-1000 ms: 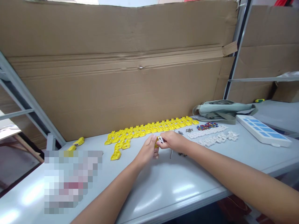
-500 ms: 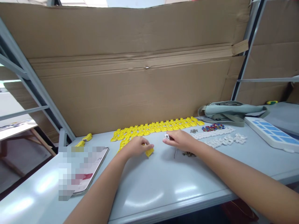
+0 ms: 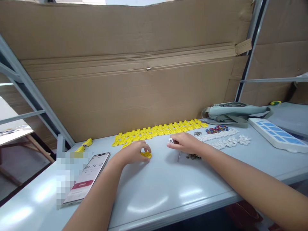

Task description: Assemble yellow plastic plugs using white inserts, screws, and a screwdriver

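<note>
My left hand (image 3: 136,152) is curled around a small yellow plastic part (image 3: 146,155) low over the table, thumb and fingertips at its edges. More of the yellow parts lie partly behind this hand. To the right, my right hand (image 3: 184,142) is closed on a small white block-like piece (image 3: 170,140) that sticks out by the thumb and index finger. A thin metal shaft (image 3: 179,156) points down from below the same hand, its upper end hidden by the fingers. Small brass-coloured pieces (image 3: 193,156) lie under the right wrist.
Rows of yellow parts (image 3: 158,130) line the cardboard wall (image 3: 134,99). White parts (image 3: 228,142), red and blue pieces (image 3: 218,129) and small metal pieces (image 3: 197,133) lie right. A phone (image 3: 84,183), a bag (image 3: 237,113) and a white-and-blue case (image 3: 276,134) rest on the table.
My left hand has moved slightly left with the yellow part, which now sits flatter and shows its other side. My right hand keeps its grip. The whole view has shifted a little.
</note>
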Demonstrator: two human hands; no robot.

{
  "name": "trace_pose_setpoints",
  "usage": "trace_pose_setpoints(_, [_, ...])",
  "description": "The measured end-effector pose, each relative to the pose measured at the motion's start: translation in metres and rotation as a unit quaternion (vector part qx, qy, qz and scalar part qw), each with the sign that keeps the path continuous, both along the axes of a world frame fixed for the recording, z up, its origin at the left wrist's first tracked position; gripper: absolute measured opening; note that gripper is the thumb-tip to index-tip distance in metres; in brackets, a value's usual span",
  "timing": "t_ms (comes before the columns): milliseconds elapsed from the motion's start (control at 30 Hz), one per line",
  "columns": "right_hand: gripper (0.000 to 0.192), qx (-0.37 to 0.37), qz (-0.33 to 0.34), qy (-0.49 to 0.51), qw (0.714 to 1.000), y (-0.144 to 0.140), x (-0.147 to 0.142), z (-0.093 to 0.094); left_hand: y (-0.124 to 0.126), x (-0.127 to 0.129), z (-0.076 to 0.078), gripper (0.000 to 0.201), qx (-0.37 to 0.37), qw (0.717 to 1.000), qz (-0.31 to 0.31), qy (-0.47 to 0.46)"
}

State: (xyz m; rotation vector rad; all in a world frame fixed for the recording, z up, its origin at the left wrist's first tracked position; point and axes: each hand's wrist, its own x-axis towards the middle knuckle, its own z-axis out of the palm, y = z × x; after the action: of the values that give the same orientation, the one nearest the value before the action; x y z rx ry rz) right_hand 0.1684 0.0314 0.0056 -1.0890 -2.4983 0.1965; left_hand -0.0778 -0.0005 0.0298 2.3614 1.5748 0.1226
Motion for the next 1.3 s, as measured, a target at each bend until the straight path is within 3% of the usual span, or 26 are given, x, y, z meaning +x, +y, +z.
trace_pose_setpoints(267, [0.036, -0.001, 0.004, -0.006, 1.000, 0.001, 0.003, 0.001, 0.003, -0.028, 0.009, 0.038, -0.059, 0.996, 0.055, 0.024])
trace_pose_setpoints(633, [0.036, -0.001, 0.017, -0.003, 1.000, 0.002, 0.004, -0.001, 0.010, -0.048, 0.002, 0.047, -0.034, 0.998, 0.059, 0.019])
trace_pose_setpoints(767, [0.035, -0.025, 0.041, 0.027, 0.999, 0.003, 0.003, -0.002, 0.007, -0.023, 0.005, 0.037, 0.066, 0.995, 0.070, -0.022])
trace_pose_setpoints(867, [0.035, -0.006, 0.061, 0.049, 0.997, 0.003, 0.001, -0.003, -0.001, 0.012, 0.006, 0.032, 0.127, 0.973, 0.106, -0.160])
trace_pose_setpoints(933, [0.035, 0.016, 0.078, 0.062, 0.995, 0.001, -0.001, -0.003, -0.007, 0.033, 0.003, 0.036, 0.052, 0.960, 0.078, -0.266])
trace_pose_setpoints(1067, [0.031, 0.044, 0.101, 0.070, 0.991, -0.004, -0.003, -0.004, -0.013, 0.057, -0.008, 0.032, -0.076, 0.926, 0.029, -0.369])
trace_pose_setpoints(1300, [0.019, 0.066, 0.108, 0.123, 0.984, -0.001, -0.003, -0.009, -0.008, 0.059, -0.019, 0.032, -0.092, 0.877, 0.068, -0.466])
